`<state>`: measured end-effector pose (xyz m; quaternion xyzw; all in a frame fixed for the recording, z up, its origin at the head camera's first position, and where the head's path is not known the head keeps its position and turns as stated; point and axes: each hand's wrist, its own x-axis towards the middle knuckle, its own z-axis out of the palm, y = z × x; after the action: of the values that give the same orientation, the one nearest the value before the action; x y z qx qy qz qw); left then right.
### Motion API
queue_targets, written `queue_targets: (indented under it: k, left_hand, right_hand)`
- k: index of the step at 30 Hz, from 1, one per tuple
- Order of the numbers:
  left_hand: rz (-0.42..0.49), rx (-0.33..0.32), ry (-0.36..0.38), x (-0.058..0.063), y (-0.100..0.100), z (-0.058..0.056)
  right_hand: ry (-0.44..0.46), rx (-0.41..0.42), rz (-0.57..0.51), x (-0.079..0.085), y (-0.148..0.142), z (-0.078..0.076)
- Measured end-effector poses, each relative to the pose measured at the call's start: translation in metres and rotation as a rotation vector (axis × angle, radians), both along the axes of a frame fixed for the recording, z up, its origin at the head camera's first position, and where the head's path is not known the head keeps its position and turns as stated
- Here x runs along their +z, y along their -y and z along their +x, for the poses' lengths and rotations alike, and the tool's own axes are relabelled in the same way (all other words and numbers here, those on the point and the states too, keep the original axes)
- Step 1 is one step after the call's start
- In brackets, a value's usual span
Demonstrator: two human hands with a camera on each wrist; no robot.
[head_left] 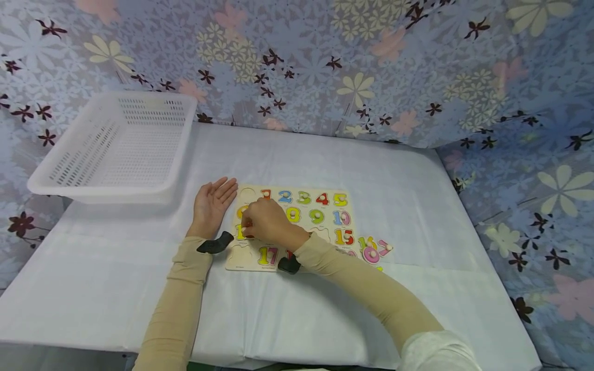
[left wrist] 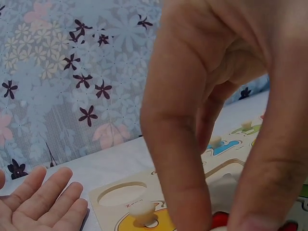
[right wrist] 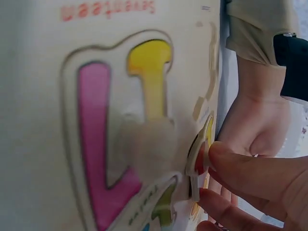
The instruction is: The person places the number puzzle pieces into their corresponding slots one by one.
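A wooden number puzzle board lies flat on the white-covered table, with knobbed number pieces in many of its recesses. Over the left part of the board, my right hand pinches a red-and-yellow number piece between thumb and fingers. The piece is at the third row's left end, partly covered by the fingers; whether it is fully seated I cannot tell. My left hand rests palm up with straight fingers just left of the board, holding nothing. A yellow piece with a pale knob sits near the round zero recess.
Several loose number pieces, among them a pink ring-shaped zero and a pink seven, lie by the board's right edge. At the table's back left stands a white plastic basket. Floral cloth hangs behind the table.
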<state>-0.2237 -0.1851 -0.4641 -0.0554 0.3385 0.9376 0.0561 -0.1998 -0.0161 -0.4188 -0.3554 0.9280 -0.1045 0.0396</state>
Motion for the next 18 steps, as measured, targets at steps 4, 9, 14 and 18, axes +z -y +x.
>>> queue_targets:
  k: [4,9,14,18]
  left_hand:
    - [0.007,0.0,0.0,0.001,0.0,0.0]
    - [-0.009,0.002,0.001,0.002,-0.003,-0.001]
    - [-0.039,0.006,0.003,0.002,-0.003,-0.001]
    - [-0.002,0.009,0.02,0.002,-0.002,0.001]
  right_hand:
    - [0.0,0.002,0.002,-0.001,0.002,0.001]
    - [-0.002,0.021,0.055,0.003,-0.006,0.003]
    - [0.076,-0.031,-0.042,0.018,-0.042,0.006]
    - [0.138,-0.092,-0.174,0.022,-0.095,0.013]
